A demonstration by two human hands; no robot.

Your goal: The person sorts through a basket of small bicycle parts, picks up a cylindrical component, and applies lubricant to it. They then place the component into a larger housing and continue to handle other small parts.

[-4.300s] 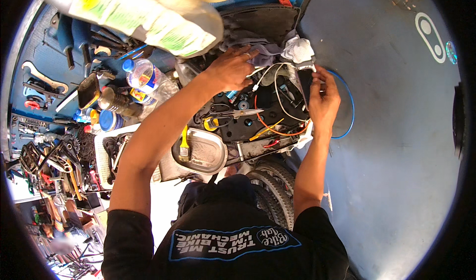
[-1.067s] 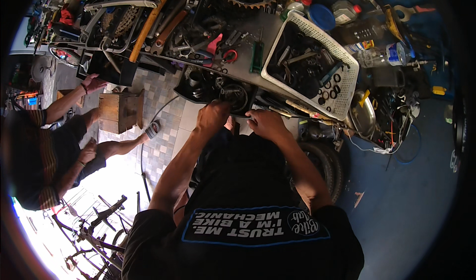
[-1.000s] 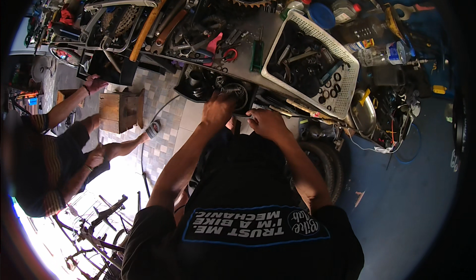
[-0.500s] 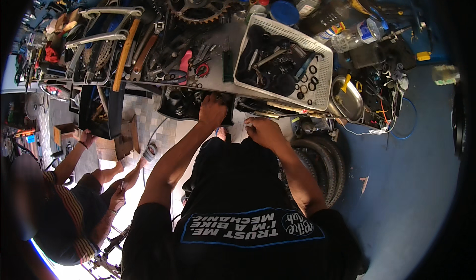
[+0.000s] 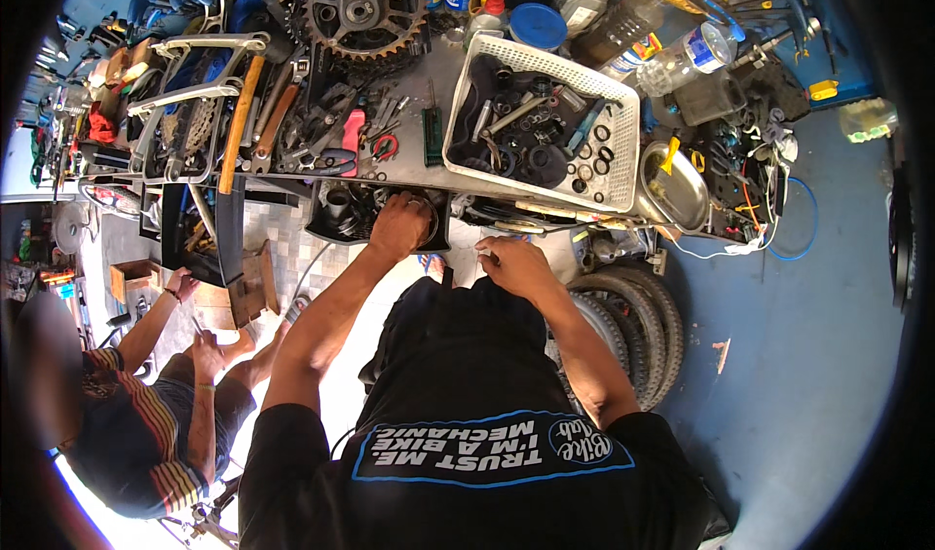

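My left hand (image 5: 401, 227) reaches into a black drawer (image 5: 323, 230) pulled out beneath the workbench edge. Its fingers point down among dark parts, and their tips are hidden. On the left side of the drawer sits a dark cylindrical part (image 5: 338, 206). To the right of the drawer, my right hand (image 5: 512, 264) hovers in front of the bench, thumb and fingertips pinched together. Whatever lies in that pinch is too small to name. Above it on the bench stands a white perforated basket (image 5: 545, 191) with rings, bolts and other metal parts inside.
Tools, including pliers (image 5: 336, 163) and a wooden-handled hammer (image 5: 241, 126), crowd the bench beside a crankset (image 5: 362, 9). A metal tray (image 5: 672, 199) lies right of the basket. Bicycle tyres (image 5: 648, 331) stand below. A co-worker (image 5: 146, 414) sits at left, near another open drawer (image 5: 232, 243).
My left hand has shifted slightly left within the drawer. My right hand stays nearly in place, still pinched. The co-worker's lower hand has risen a little, and the picture is brighter.
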